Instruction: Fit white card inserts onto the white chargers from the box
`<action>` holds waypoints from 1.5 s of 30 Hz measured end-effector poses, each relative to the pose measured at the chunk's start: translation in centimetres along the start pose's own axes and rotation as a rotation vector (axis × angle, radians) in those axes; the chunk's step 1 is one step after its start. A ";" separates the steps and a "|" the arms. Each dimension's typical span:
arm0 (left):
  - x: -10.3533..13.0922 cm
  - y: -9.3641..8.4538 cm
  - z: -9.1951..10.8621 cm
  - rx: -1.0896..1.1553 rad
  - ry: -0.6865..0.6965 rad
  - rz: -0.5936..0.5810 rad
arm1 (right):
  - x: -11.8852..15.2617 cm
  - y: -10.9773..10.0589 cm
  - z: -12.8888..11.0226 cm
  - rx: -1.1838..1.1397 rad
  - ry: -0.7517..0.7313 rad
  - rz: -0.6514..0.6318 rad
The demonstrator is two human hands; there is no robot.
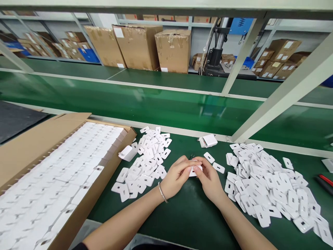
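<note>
Bare forearms [127,222] reach over the green bench [192,215]; the left hand [177,178] and right hand [211,178] meet, fingers curled in, both gripping a small white piece [193,172]. It is held between a left heap [149,154] and a larger right heap [279,195] of slotted white plates, with an open carton [96,189] farther left

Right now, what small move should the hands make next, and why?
Perhaps squeeze the small white piece gently: the left hand and right hand hold it from opposite sides, so both could share the pressure evenly.
</note>
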State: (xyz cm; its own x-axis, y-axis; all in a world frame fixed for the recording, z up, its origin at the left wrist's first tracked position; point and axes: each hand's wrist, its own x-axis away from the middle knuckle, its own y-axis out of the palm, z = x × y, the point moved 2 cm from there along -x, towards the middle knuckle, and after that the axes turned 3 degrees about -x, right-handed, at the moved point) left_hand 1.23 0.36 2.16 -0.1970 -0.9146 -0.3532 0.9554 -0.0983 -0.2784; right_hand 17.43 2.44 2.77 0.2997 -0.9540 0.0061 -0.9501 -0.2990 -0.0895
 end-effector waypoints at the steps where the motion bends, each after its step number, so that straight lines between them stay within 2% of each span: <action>1: 0.0 0.0 0.0 0.003 0.006 0.007 | -0.1 0.1 0.1 -0.007 -0.003 0.010; 9: 0.3 0.5 -0.1 -0.012 0.028 -0.118 | -0.2 -0.8 -0.2 0.042 -0.099 0.069; 18: 0.2 -0.2 0.1 0.023 0.029 -0.096 | -0.4 -1.8 -1.2 -0.022 -0.113 -0.116; 29: 0.0 -0.3 0.1 0.049 0.068 -0.115 | -0.4 -1.9 -0.9 -0.003 -0.165 -0.075; 36: -0.1 -0.5 0.4 0.078 0.086 -0.062 | 0.0 -2.1 -1.1 0.077 -0.259 -0.135; 38: -0.2 -0.5 0.4 0.166 0.041 -0.065 | 0.2 -2.2 -1.2 0.113 -0.298 -0.117; 43: -0.2 0.3 -0.4 0.691 -0.252 -0.145 | 0.3 -2.1 -1.4 0.328 -0.350 -0.121; 45: -0.3 0.4 -0.9 0.726 -0.298 -0.131 | 0.3 -2.0 -1.6 0.412 -0.375 -0.150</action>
State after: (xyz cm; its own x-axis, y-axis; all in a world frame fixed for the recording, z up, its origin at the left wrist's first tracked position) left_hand 1.54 0.97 1.39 -0.3486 -0.9342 -0.0755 0.8531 -0.3496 0.3873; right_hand 19.27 2.72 4.51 0.5100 -0.8067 -0.2985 -0.8050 -0.3254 -0.4960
